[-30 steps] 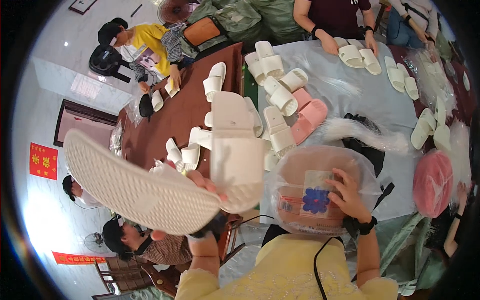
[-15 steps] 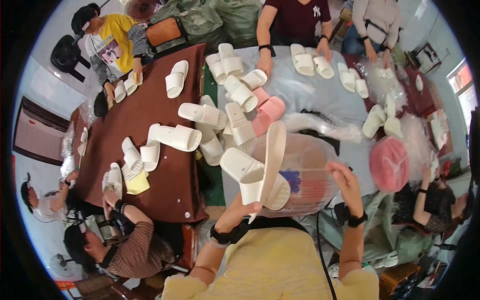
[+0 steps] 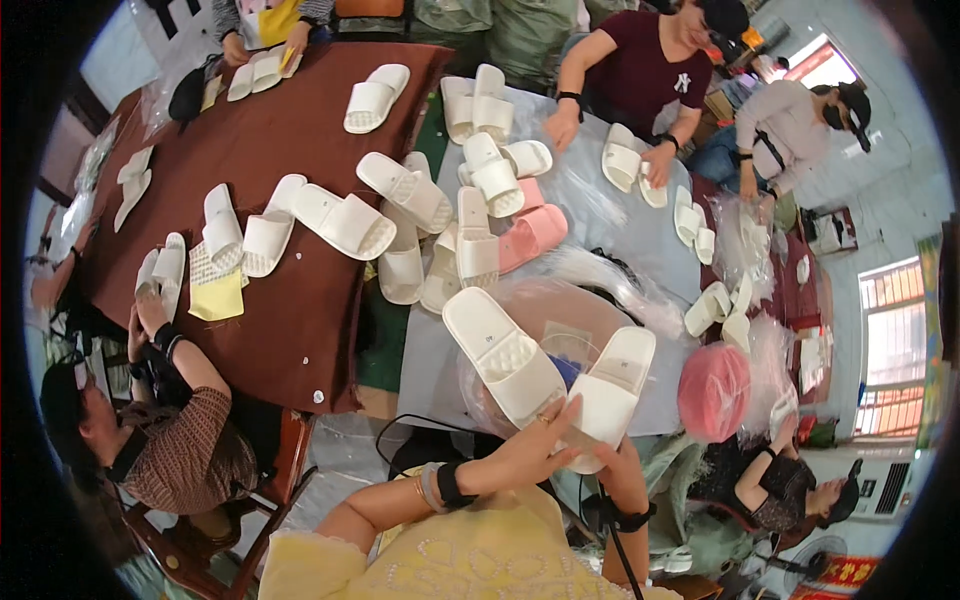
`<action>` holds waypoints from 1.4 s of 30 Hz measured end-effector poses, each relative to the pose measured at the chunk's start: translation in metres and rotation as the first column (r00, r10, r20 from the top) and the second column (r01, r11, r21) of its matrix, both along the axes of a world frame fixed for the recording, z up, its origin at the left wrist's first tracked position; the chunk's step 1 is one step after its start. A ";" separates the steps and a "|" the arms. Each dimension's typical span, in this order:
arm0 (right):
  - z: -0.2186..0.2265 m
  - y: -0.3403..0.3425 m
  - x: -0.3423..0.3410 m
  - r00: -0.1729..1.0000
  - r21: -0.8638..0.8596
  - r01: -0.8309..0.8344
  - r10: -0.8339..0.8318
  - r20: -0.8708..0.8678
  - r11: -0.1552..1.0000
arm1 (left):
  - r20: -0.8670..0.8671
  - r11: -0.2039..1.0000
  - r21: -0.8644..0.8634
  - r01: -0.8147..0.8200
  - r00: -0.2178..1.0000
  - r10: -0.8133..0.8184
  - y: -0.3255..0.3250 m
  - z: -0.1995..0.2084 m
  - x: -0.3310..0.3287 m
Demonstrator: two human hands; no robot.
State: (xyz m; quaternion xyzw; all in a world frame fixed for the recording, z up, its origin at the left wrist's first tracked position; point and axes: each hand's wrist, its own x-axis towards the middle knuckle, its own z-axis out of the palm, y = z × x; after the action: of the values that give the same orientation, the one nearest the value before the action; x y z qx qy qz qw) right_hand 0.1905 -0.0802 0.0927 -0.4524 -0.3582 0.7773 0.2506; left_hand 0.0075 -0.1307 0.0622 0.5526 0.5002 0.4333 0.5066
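Two white slide slippers are in front of me above a clear plastic bag (image 3: 465, 385) with print on it. My left hand (image 3: 530, 445) lies across the toe of the left slipper (image 3: 495, 350), its fingertips reaching the edge of the right slipper (image 3: 612, 375). The toe end of that right slipper is gripped by my right hand (image 3: 622, 475). Both slippers have their heel ends pointing away from me. Part of my left hand's grip is hidden. Beyond them, a pink slipper (image 3: 535, 237) lies among several white slippers (image 3: 478, 240).
A brown-covered table (image 3: 300, 345) stands left, a grey-blue one (image 3: 425, 345) ahead. More white slippers (image 3: 345, 222) lie on the brown cover. A round pink bundle (image 3: 714, 392) is at right. Co-workers sit around, one at left (image 3: 180, 440). A black cable (image 3: 400, 420) runs beside me.
My right hand, open and apart before, has come in and taken hold of a slipper. The slipper seen edge-on has turned sole-down, and the two are now side by side. My view has shifted.
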 end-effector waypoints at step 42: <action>-0.013 0.157 0.069 0.889 0.803 -0.394 0.408 0.208 0.447 | -0.537 0.695 0.081 -0.715 0.556 0.634 0.019 0.009 0.026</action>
State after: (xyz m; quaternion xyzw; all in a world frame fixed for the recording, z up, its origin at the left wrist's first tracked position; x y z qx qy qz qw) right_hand 0.2595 0.0769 0.0798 -0.1767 -0.7746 0.5554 0.2454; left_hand 0.0340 -0.1120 0.0713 0.3752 0.8219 0.3876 0.1830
